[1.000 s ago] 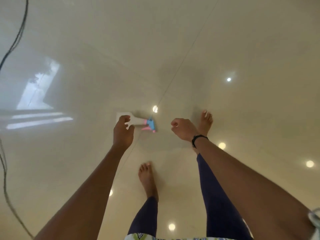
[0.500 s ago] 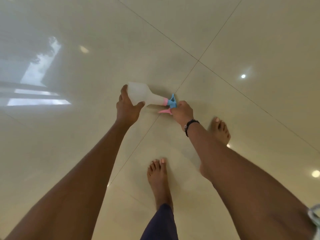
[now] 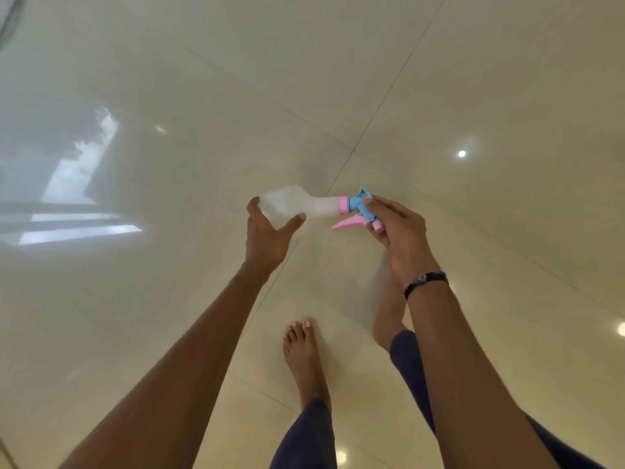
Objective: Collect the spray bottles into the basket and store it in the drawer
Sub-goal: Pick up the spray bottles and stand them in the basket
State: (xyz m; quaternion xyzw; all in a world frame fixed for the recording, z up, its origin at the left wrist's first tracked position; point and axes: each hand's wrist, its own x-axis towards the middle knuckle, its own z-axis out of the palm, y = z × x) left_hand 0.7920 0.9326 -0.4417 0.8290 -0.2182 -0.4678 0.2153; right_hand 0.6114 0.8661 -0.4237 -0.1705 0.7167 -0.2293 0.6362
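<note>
Early on: the right hand pinches the translucent white plastic spray bottle by its blue-and-pink trigger head, the left hand spread beneath, basket and drawer unseen.

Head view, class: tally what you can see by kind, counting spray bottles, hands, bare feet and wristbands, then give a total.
Spray bottle: 1
Hands: 2, left hand and right hand
Bare feet: 2, one flat on the floor, one blurred behind the right arm
Wristband: 1
Total: 6
</note>
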